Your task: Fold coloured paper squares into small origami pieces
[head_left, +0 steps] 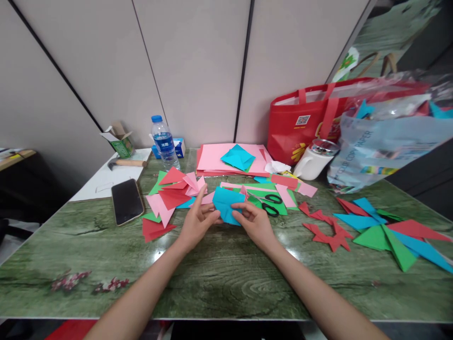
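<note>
A creased, roughly square bright-blue paper sheet (225, 197) spans the grip between left hand (198, 222) and right hand (257, 224).

Head camera: sat on the person's head, giving one view forward and down.
Green table (212, 283): lay below the camera, its near edge crossing low in the view.
Forearms (139, 288): ran in from the bottom edge, close to the camera.
Left hand (196, 221) and right hand (256, 224): showed farther out, near the middle.
Grey wall (194, 71): stood ahead beyond the table, filling most of the top.
Sides: reached a wooden surface (17, 164) at left, a plastic bag (382, 146) at right.
</note>
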`<state>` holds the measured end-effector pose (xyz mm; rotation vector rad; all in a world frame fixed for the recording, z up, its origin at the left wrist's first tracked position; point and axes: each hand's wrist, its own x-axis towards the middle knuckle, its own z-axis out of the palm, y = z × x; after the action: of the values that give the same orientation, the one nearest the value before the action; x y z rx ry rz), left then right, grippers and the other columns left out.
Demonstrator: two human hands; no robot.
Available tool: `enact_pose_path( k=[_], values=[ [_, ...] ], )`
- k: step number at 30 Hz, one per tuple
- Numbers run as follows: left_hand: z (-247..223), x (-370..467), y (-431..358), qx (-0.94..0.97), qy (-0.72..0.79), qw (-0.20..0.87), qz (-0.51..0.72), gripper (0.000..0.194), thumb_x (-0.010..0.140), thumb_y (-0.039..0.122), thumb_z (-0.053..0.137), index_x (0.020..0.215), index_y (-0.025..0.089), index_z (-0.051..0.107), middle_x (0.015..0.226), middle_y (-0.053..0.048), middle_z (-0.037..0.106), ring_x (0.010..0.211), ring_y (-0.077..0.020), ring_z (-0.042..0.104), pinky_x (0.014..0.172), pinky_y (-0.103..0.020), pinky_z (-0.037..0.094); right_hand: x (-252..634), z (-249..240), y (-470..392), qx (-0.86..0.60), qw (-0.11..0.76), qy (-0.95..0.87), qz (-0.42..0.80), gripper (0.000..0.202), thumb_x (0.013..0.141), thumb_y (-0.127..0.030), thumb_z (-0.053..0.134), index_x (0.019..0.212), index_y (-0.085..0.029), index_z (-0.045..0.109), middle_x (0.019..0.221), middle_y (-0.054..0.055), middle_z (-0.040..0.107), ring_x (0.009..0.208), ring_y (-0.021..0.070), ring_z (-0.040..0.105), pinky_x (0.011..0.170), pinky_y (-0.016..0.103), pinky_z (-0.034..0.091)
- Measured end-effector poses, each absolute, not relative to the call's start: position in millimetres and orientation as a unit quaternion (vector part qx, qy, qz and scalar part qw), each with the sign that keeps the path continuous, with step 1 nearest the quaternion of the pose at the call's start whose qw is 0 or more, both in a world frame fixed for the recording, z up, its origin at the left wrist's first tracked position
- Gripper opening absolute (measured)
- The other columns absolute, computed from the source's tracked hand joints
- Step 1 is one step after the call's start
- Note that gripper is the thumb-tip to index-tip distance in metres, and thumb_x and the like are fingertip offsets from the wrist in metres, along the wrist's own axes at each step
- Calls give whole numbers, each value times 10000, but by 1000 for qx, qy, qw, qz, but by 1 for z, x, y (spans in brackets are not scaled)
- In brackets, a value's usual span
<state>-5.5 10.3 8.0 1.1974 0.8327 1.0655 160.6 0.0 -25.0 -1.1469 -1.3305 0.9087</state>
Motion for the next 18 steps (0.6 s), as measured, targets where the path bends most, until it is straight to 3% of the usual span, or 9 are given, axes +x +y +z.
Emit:
enact_pose_path(
  k=[4, 6, 11, 18],
  values=[
    [2, -6, 9, 567, 414, 572, 423, 292, 701, 305, 645, 967, 195, 692, 877, -37, 703, 763, -183, 638, 748, -322, 532, 159, -24, -3, -475, 547, -569, 389, 194, 761, -297, 562, 871, -189, 679, 898, 69, 607, 779, 185, 594, 641, 300, 526],
    [-3, -8, 11, 557, 447, 548, 435, 241, 698, 314, 645, 897, 197, 719, 839, -29, 709, 736, -181, 633, 714, -310, 536, 159, -23, -5, -464, 536, -577, 404, 210, 789, -278, 516, 897, -209, 683, 909, 67, 592, 772, 186, 592, 614, 310, 541],
    [-11, -13, 18, 507, 441, 576, 465, 271, 686, 294, 664, 937, 202, 706, 827, -26, 700, 694, -152, 623, 674, -277, 529, 157, -23, -8, -433, 513, -619, 407, 251, 776, -198, 519, 968, -252, 671, 900, 48, 534, 751, 172, 590, 608, 316, 550],
    [-10, -14, 18, 511, 437, 582, 458, 253, 669, 271, 679, 907, 191, 715, 843, -42, 704, 677, -147, 616, 654, -267, 513, 161, -19, -10, -447, 469, -700, 301, 144, 706, -231, 661, 839, -255, 710, 851, 40, 539, 676, 151, 556, 598, 295, 505]
  ],
)
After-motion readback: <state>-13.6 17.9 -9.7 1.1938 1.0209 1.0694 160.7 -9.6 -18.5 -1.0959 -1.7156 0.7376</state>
